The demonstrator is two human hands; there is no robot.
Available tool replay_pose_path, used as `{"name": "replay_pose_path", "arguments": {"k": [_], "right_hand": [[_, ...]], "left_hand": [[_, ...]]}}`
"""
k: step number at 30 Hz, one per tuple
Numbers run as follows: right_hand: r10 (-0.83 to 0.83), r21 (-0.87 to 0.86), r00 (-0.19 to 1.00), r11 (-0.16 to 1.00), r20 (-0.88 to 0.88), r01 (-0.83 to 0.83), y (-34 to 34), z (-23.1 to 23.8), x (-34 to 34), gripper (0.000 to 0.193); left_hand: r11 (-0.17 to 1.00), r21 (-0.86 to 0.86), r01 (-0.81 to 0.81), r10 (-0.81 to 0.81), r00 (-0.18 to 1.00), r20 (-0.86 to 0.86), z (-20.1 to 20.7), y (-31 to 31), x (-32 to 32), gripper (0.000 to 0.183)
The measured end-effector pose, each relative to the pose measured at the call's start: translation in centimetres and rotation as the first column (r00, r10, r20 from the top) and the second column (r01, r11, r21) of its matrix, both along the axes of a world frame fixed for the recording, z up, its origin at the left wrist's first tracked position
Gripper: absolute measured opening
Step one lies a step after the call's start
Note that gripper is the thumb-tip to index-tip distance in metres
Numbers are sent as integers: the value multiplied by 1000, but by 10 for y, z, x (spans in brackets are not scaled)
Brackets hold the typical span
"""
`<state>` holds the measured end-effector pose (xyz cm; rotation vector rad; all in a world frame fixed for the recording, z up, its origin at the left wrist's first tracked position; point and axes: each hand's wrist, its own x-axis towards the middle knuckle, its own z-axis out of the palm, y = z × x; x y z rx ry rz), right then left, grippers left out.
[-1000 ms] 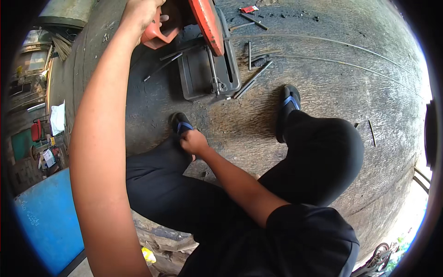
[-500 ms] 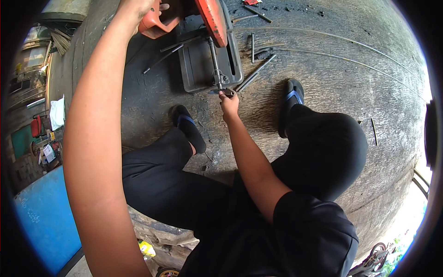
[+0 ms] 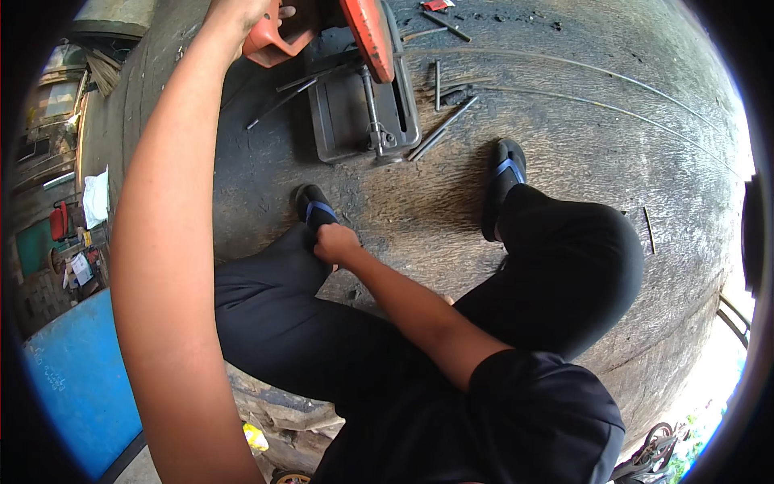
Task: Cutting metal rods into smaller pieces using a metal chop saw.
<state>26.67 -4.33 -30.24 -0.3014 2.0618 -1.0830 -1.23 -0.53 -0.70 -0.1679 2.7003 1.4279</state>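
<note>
My left hand [image 3: 248,13], partly cut off by the top edge of the picture, is wrapped round the red handle [image 3: 272,50] of a cut-off saw. The saw's long red guard [image 3: 369,36] slants over its dark grey metal base [image 3: 332,129]. A vise screw [image 3: 372,105] runs along that base toward me. My right hand [image 3: 336,244] is beside my left shin, just below the sandal, and apart from the saw. Its fingers are curled closed; whatever they may hold is hidden.
Cut metal rods [image 3: 443,129] lie right of the base, and thin rods [image 3: 282,105] left of it. Long bent rods [image 3: 580,60] stretch across the floor to the right. My sandalled feet [image 3: 508,165] stand either side. A blue panel [image 3: 85,379] is at lower left.
My right hand has left the near end of the vise screw and moved toward me and left, to my shin. My left hand stays on the saw handle.
</note>
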Motion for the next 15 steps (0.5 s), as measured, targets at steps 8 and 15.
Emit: {"name": "replay_pose_path", "arguments": {"k": [8,15], "right_hand": [[-670,2,742,743,28,670,35,-77,-34,35],[-838,-129,-72,-167,541,977,87,-99,-80,33]], "left_hand": [[1000,-15,-18,18,1000,-2,1,2,3,54],[999,41,22,-22,1000,-15,-4,-2,-2,51]]}}
